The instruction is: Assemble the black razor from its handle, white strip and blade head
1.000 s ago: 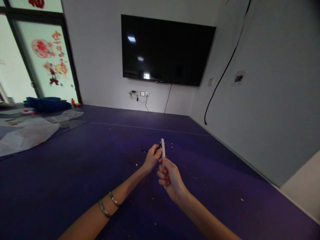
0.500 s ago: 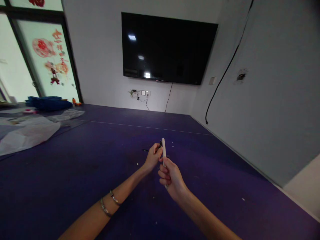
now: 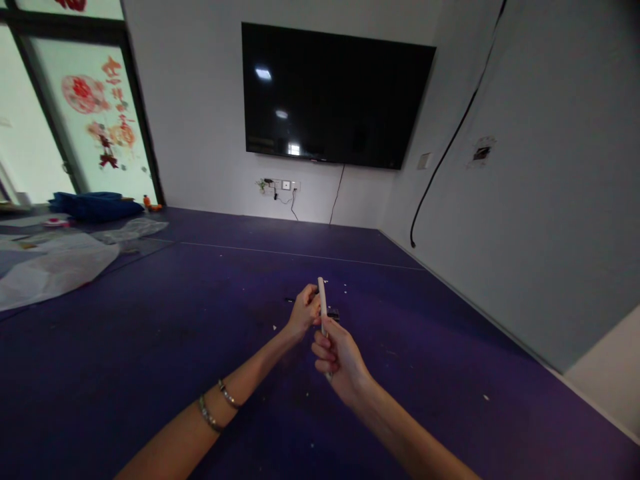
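My right hand [image 3: 341, 357] is closed round the lower part of a slim white stick [image 3: 322, 297], which points up and away from me. My left hand [image 3: 304, 312], with bracelets on its forearm, is closed just left of the stick. A small dark thing shows at its fingertips, mostly hidden behind the stick, so its kind cannot be made out. Beyond my right thumb a small dark box-like object [image 3: 333, 314] lies on the purple floor [image 3: 240, 347]. A thin black item [image 3: 289, 300] lies left of my left hand.
Small white scraps are scattered over the floor. At the left lie white plastic sheeting [image 3: 65, 267] and a dark blue cloth heap [image 3: 97, 206]. A television [image 3: 340, 97] hangs on the far wall above sockets [image 3: 286, 185]. A black cable [image 3: 445, 157] dangles at the right wall.
The white stick's top has shifted a little left and tilts left. My right hand has moved slightly left. More of the dark box-like object now shows beside the stick.
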`<state>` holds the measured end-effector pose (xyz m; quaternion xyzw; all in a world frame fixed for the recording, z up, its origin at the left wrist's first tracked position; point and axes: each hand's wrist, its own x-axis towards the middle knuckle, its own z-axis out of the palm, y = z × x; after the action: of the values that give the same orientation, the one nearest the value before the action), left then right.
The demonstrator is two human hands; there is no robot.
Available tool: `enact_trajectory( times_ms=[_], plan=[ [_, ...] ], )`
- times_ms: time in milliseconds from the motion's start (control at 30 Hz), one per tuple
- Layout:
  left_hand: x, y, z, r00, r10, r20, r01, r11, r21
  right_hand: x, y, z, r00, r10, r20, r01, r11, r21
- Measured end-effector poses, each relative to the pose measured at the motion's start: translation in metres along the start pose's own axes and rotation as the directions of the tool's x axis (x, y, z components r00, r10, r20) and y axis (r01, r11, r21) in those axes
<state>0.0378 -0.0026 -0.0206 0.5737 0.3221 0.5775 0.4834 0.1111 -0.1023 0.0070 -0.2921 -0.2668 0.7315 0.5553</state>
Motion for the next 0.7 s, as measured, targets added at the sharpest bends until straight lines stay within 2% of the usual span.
enact_trajectory(
  times_ms=[200, 400, 567, 700],
  plan=[
    [-0.0024, -0.0007, 0.0, 0.999, -0.015, 0.049, 0.016, 1.0, -0.023, 0.0042, -0.0018, -0.0011, 1.0, -0.005, 0.011, 0.004, 0.998, 0.059],
    [-0.0004, -0.0012, -0.0006, 1.0, -0.007, -0.008, 0.007, 1.0, -0.007, 0.0039, 0.0043, -0.0003, 1.0, -0.015, 0.016, 0.015, 1.0, 0.016],
    [-0.0019, -0.0012, -0.0002, 0.999, 0.015, 0.04, -0.013, 0.999, -0.042, 0.0073, 0.0002, -0.001, 0.999, -0.041, -0.016, 0.041, 0.999, 0.01],
    [-0.0023, 0.0002, -0.0001, 0.999, -0.026, 0.038, 0.028, 0.998, -0.059, 0.0045, 0.005, -0.0038, 0.998, -0.06, -0.022, 0.059, 0.997, -0.042]
  ],
)
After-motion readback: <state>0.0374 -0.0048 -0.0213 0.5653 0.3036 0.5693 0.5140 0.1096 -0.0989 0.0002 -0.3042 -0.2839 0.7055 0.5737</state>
